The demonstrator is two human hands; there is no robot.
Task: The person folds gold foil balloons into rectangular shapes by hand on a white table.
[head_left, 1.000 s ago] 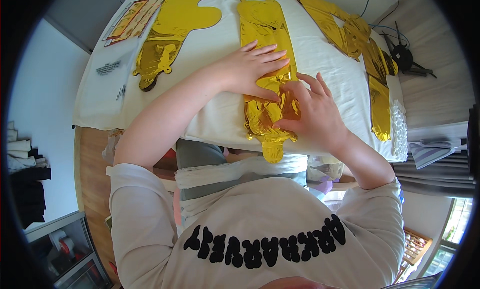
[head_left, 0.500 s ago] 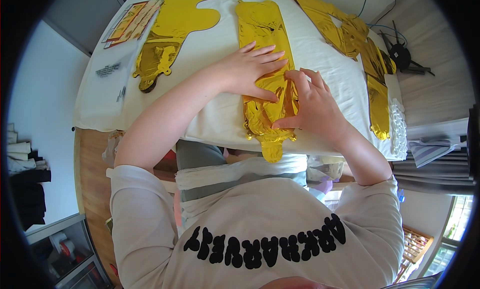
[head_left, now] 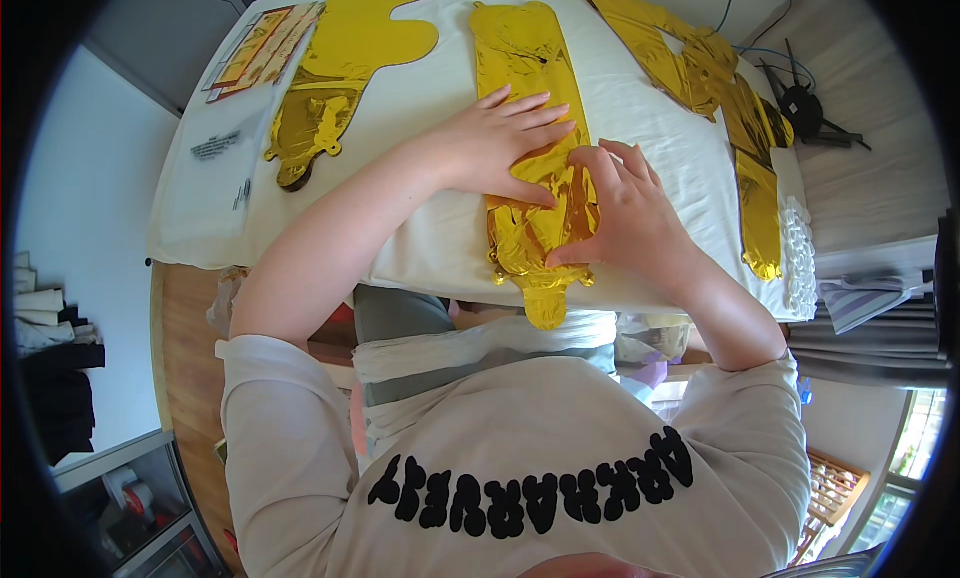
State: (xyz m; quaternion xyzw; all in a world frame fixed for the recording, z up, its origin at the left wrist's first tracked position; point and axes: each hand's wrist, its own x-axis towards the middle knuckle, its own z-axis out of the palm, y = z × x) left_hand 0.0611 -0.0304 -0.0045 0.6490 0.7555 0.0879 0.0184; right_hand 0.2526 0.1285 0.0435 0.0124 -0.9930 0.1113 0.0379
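Observation:
In front of me a flat gold foil balloon lies lengthwise on a white cloth-covered table. Its tabbed near end is crumpled and hangs over the table's front edge. My left hand rests flat across the middle of the balloon, fingers spread toward the right. On the balloon's right edge is my right hand, curved, with thumb and fingers apart against the wrinkled foil. Whether its fingertips pinch any foil is hard to see.
At the left lies another flat gold foil balloon, beside printed packets and a clear plastic bag. More gold foil stretches along the right side. Near bubble wrap, a black device with antennas stands beyond the table edge.
Both hands stay nearly where they were on the balloon. My right fingers have shifted very slightly against the foil, and the crumpled near end sits a touch lower.

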